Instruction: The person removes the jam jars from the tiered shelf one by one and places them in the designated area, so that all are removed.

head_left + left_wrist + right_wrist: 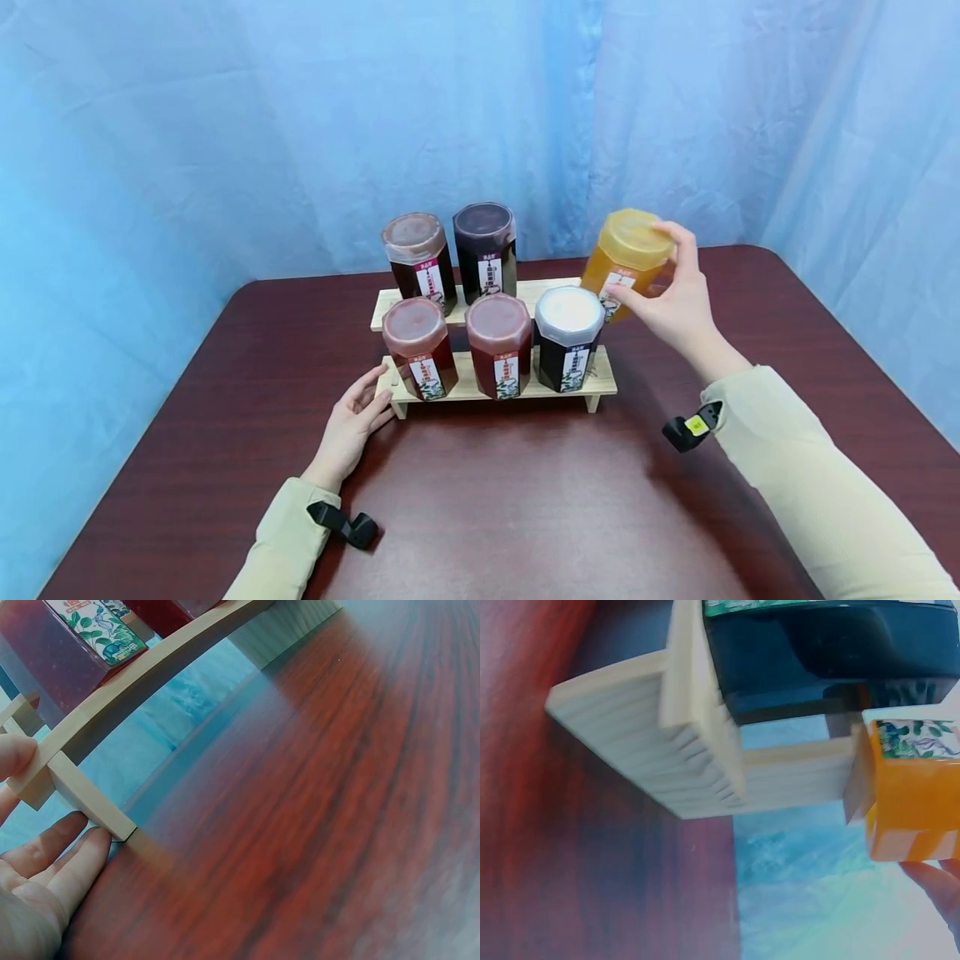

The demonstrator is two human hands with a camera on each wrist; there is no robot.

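Note:
A yellow-orange jar [633,250] with a yellow lid is tilted at the right end of the rear shelf; my right hand [678,304] grips it between thumb and fingers. In the right wrist view the orange jar [919,799] is beside the upper board's end; contact is unclear. My left hand [356,429] holds the left end of the two-tier wooden stand [472,379]. In the left wrist view the thumb lies on the board's end [45,769], other fingers by its leg. Two red jars [420,367] [497,367] and a dark, white-lidded jar [558,362] stand on the front tier.
Two dark jars [420,250] [486,250] stand on the rear tier's left and middle. The stand is on a dark red-brown table [487,500] with rounded far corners. A light blue curtain [337,125] hangs behind and beside it.

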